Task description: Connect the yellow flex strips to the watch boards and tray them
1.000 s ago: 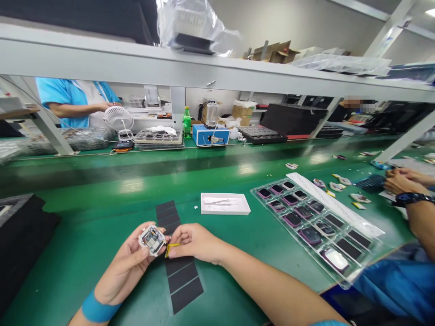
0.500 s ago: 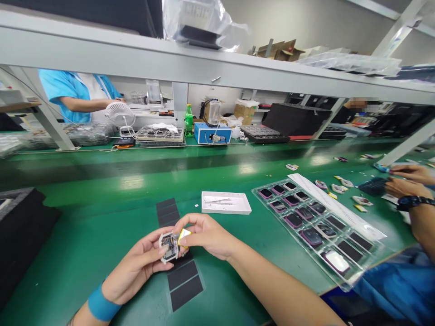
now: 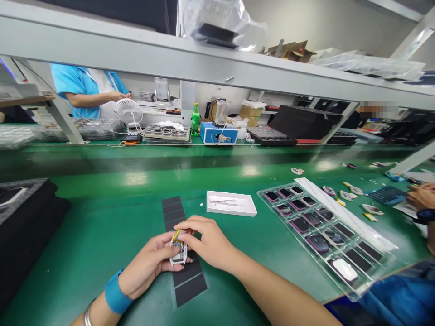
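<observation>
My left hand [image 3: 147, 260] holds a small white-framed electronic module [image 3: 178, 252] with its circuit board facing up, low in the view above the green bench mat [image 3: 102, 235]. My right hand [image 3: 205, 241] sits over the module's top end, with its fingertips touching it. A thin yellow-edged part [image 3: 176, 235] lies at that end, partly hidden by my right fingers. Beneath both hands runs a strip of dark rectangular pads [image 3: 185, 283], with its middle hidden by my hands and the module.
A white tray with tweezers [image 3: 231, 203] stands just ahead. To the right lies a clear tray of dark-screened devices [image 3: 319, 231]. Black foam [image 3: 27, 208] sits at the left. A co-worker's hand [image 3: 421, 197] works at the far right, below a grey shelf [image 3: 170, 56].
The yellow-edged part has moved from my right fingertips onto the module's top end. The module has turned upright, and both hands have closed in around it.
</observation>
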`<state>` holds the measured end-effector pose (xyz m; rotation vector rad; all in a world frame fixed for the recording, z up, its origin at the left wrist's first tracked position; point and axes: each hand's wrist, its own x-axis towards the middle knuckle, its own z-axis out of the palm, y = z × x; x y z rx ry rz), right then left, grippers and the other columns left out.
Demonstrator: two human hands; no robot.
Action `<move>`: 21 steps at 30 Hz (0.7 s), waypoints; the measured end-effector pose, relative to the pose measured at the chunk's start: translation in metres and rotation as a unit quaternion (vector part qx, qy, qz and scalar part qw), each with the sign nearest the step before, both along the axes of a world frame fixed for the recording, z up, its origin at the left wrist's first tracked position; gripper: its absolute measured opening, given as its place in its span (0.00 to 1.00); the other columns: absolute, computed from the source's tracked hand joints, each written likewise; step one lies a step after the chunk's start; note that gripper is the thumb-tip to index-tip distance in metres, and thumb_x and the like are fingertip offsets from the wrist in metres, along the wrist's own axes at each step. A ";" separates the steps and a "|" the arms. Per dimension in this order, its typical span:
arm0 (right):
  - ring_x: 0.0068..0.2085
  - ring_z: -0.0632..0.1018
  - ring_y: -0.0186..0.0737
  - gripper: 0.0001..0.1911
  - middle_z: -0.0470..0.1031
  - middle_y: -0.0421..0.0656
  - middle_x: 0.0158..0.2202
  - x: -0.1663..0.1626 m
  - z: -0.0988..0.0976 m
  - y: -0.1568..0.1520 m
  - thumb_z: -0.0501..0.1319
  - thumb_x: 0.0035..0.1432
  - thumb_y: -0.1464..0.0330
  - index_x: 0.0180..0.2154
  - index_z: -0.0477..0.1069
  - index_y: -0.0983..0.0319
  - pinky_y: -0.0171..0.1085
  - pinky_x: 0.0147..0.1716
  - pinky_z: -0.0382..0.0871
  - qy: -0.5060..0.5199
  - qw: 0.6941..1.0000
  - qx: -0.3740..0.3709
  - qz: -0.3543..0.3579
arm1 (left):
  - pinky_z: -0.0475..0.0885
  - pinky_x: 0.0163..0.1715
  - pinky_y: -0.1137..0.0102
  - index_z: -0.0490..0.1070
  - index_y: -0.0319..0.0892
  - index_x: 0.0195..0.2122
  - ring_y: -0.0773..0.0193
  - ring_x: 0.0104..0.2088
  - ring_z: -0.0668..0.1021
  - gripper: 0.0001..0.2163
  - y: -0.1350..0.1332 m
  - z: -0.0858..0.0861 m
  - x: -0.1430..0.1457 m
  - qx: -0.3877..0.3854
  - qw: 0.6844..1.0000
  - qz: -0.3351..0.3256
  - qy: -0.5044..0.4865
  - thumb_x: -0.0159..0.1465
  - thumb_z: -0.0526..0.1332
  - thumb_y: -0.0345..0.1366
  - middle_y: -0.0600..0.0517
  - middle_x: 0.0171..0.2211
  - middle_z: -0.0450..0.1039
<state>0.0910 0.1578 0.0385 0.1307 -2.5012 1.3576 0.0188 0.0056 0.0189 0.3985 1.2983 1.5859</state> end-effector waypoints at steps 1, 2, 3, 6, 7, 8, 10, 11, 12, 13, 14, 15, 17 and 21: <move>0.39 0.74 0.34 0.12 0.75 0.41 0.36 0.000 -0.001 -0.001 0.58 0.56 0.75 0.41 0.74 0.60 0.33 0.41 0.66 0.004 1.000 0.013 -0.002 | 0.73 0.33 0.70 0.71 0.40 0.43 0.59 0.36 0.78 0.13 0.001 0.000 0.000 -0.003 1.000 0.004 0.004 0.57 0.62 0.35 0.45 0.36 0.75; 0.39 0.74 0.35 0.12 0.76 0.41 0.36 -0.001 -0.002 -0.001 0.58 0.56 0.75 0.41 0.74 0.60 0.34 0.41 0.66 0.007 1.000 0.023 -0.004 | 0.73 0.33 0.70 0.72 0.40 0.42 0.59 0.36 0.78 0.12 0.002 0.000 0.001 -0.008 1.000 0.008 0.010 0.57 0.62 0.36 0.45 0.35 0.75; 0.39 0.74 0.36 0.12 0.76 0.41 0.36 -0.002 -0.004 -0.002 0.58 0.56 0.74 0.41 0.74 0.60 0.35 0.42 0.66 0.010 0.999 0.030 -0.007 | 0.73 0.32 0.70 0.72 0.39 0.40 0.59 0.35 0.78 0.12 0.002 -0.001 0.001 -0.015 1.000 0.014 0.015 0.56 0.63 0.36 0.45 0.33 0.75; 0.39 0.74 0.36 0.12 0.75 0.41 0.36 -0.006 -0.011 -0.005 0.59 0.56 0.73 0.43 0.72 0.59 0.35 0.41 0.67 0.008 1.000 0.001 -0.024 | 0.73 0.30 0.70 0.73 0.38 0.38 0.59 0.32 0.78 0.11 0.002 -0.002 -0.001 -0.032 0.998 0.042 0.020 0.55 0.64 0.36 0.46 0.31 0.76; 0.38 0.74 0.35 0.13 0.75 0.41 0.37 -0.008 -0.013 -0.005 0.58 0.56 0.72 0.45 0.71 0.60 0.35 0.41 0.68 0.005 0.999 -0.025 -0.034 | 0.74 0.30 0.69 0.72 0.38 0.39 0.60 0.32 0.78 0.12 0.001 -0.003 -0.003 -0.035 0.997 0.060 0.016 0.55 0.64 0.36 0.46 0.31 0.76; 0.38 0.74 0.34 0.13 0.75 0.41 0.38 -0.011 -0.016 -0.005 0.58 0.57 0.71 0.46 0.69 0.60 0.35 0.40 0.68 0.000 0.998 -0.047 -0.047 | 0.74 0.30 0.69 0.72 0.39 0.39 0.60 0.31 0.78 0.12 0.000 -0.003 -0.005 -0.036 0.996 0.085 0.011 0.55 0.64 0.36 0.46 0.32 0.76; 0.39 0.74 0.34 0.11 0.74 0.41 0.38 -0.015 -0.021 -0.004 0.56 0.58 0.72 0.43 0.70 0.61 0.34 0.38 0.68 -0.012 0.996 -0.051 -0.068 | 0.75 0.33 0.67 0.72 0.38 0.38 0.59 0.33 0.79 0.10 -0.002 -0.002 -0.012 -0.034 0.988 0.150 -0.002 0.55 0.63 0.34 0.45 0.34 0.77; 0.39 0.74 0.35 0.08 0.74 0.41 0.37 -0.017 -0.023 -0.003 0.56 0.58 0.72 0.39 0.71 0.61 0.34 0.38 0.68 -0.019 0.997 -0.029 -0.071 | 0.75 0.35 0.67 0.72 0.38 0.37 0.59 0.34 0.79 0.09 -0.004 -0.001 -0.015 -0.031 0.983 0.181 -0.009 0.55 0.63 0.33 0.44 0.35 0.77; 0.39 0.73 0.35 0.06 0.74 0.41 0.36 -0.019 -0.026 -0.002 0.57 0.57 0.73 0.35 0.72 0.62 0.34 0.38 0.67 -0.026 0.997 0.004 -0.068 | 0.74 0.38 0.66 0.72 0.37 0.36 0.58 0.36 0.79 0.08 -0.005 -0.001 -0.019 -0.027 0.978 0.206 -0.016 0.55 0.63 0.32 0.43 0.36 0.77; 0.39 0.72 0.36 0.06 0.73 0.41 0.35 -0.021 -0.028 -0.001 0.58 0.55 0.75 0.32 0.72 0.62 0.35 0.39 0.67 -0.033 0.997 0.040 -0.061 | 0.74 0.40 0.65 0.72 0.37 0.35 0.58 0.38 0.78 0.07 -0.006 0.000 -0.021 -0.021 0.975 0.222 -0.023 0.56 0.63 0.32 0.42 0.36 0.77; 0.40 0.72 0.36 0.06 0.73 0.41 0.35 -0.022 -0.030 -0.001 0.59 0.54 0.76 0.30 0.72 0.62 0.36 0.41 0.66 -0.041 0.995 0.075 -0.051 | 0.73 0.41 0.64 0.72 0.36 0.35 0.57 0.39 0.78 0.06 -0.007 0.000 -0.023 -0.016 0.972 0.230 -0.031 0.56 0.62 0.31 0.42 0.36 0.77; 0.40 0.71 0.37 0.05 0.72 0.41 0.35 -0.022 -0.032 -0.001 0.60 0.53 0.77 0.28 0.72 0.62 0.38 0.42 0.65 -0.048 0.992 0.104 -0.042 | 0.73 0.42 0.63 0.72 0.36 0.35 0.57 0.40 0.78 0.06 -0.008 0.000 -0.025 -0.011 0.972 0.231 -0.038 0.56 0.62 0.31 0.42 0.36 0.77; 0.41 0.70 0.38 0.05 0.71 0.42 0.37 -0.021 -0.034 -0.002 0.61 0.51 0.77 0.28 0.72 0.63 0.40 0.45 0.64 -0.061 0.986 0.153 -0.029 | 0.73 0.43 0.62 0.72 0.37 0.36 0.56 0.40 0.78 0.07 -0.008 -0.001 -0.025 -0.006 0.974 0.222 -0.048 0.56 0.62 0.30 0.42 0.37 0.77; 0.42 0.69 0.39 0.04 0.69 0.43 0.38 -0.018 -0.036 -0.007 0.63 0.51 0.76 0.31 0.73 0.63 0.41 0.47 0.63 -0.070 0.981 0.182 -0.015 | 0.73 0.43 0.62 0.72 0.38 0.38 0.57 0.40 0.78 0.09 -0.008 -0.003 -0.023 -0.006 0.978 0.202 -0.048 0.56 0.63 0.31 0.43 0.37 0.78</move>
